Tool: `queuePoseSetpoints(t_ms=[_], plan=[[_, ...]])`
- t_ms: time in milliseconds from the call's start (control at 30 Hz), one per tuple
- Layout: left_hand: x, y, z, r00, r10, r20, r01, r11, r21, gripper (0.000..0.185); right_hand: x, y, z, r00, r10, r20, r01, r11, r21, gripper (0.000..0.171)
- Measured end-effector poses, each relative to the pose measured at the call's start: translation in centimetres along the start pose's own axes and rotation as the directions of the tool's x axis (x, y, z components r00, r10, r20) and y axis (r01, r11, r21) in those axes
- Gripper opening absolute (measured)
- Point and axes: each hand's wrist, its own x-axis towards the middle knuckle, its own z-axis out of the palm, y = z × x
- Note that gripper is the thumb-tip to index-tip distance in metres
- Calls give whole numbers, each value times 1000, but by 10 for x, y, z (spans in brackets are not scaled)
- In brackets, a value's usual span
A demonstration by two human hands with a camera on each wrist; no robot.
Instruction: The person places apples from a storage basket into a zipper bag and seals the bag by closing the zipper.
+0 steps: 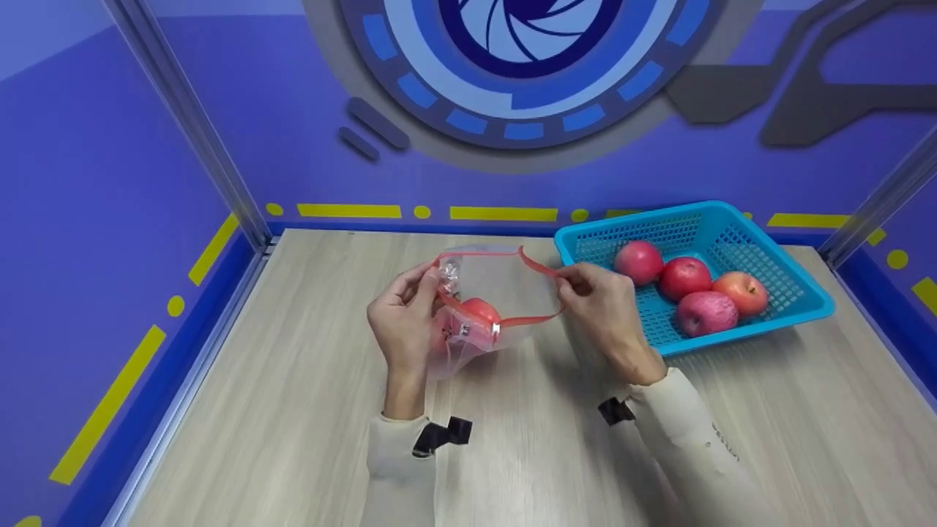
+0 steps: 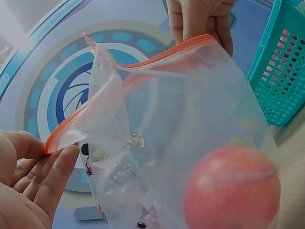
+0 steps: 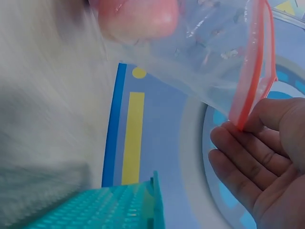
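Note:
A clear zip bag [image 1: 498, 285] with an orange-red zip edge is stretched wide at its mouth between both hands. The left hand [image 1: 406, 315] pinches the left end of that edge between thumb and fingers. At the opposite end, my right hand [image 1: 604, 304] pinches the edge too, seen closely in the right wrist view with the zip corner under the thumb. Inside the bag lies a red apple [image 2: 233, 188], low down; the head view shows its red through the film [image 1: 479, 311]. Small printed figures mark the plastic.
A blue perforated basket [image 1: 794, 311] stands on the wooden table [image 1: 293, 380] to the right, close beyond the right hand. Several apples [image 1: 706, 313] lie in it. A purple-blue patterned wall [image 1: 256, 110] rises behind the table, with side panels left and right.

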Motion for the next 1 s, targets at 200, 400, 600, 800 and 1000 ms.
queuePoseSetpoints(t_ms=[200, 400, 600, 800, 1000], plan=[[2, 0, -1, 1000, -2, 5, 2, 999, 36, 18, 14, 8, -2, 993, -105, -51, 101, 992, -71, 21], [6, 0, -2, 999, 27, 22, -28, 999, 45, 17, 22, 10, -5, 979, -180, -96, 170, 980, -102, 21], [11, 3, 0, 999, 37, 4, -37, 999, 23, 17, 28, 4, -10, 963, -237, -127, 226, 969, -100, 17], [13, 8, 3, 991, 108, -73, -113, 991, -69, 16, 37, -6, -13, 921, -325, -214, 312, 946, -92, 17], [13, 4, 4, 992, 107, -67, -109, 994, -29, 16, 35, -5, -9, 933, -310, -184, 291, 949, -124, 18]])
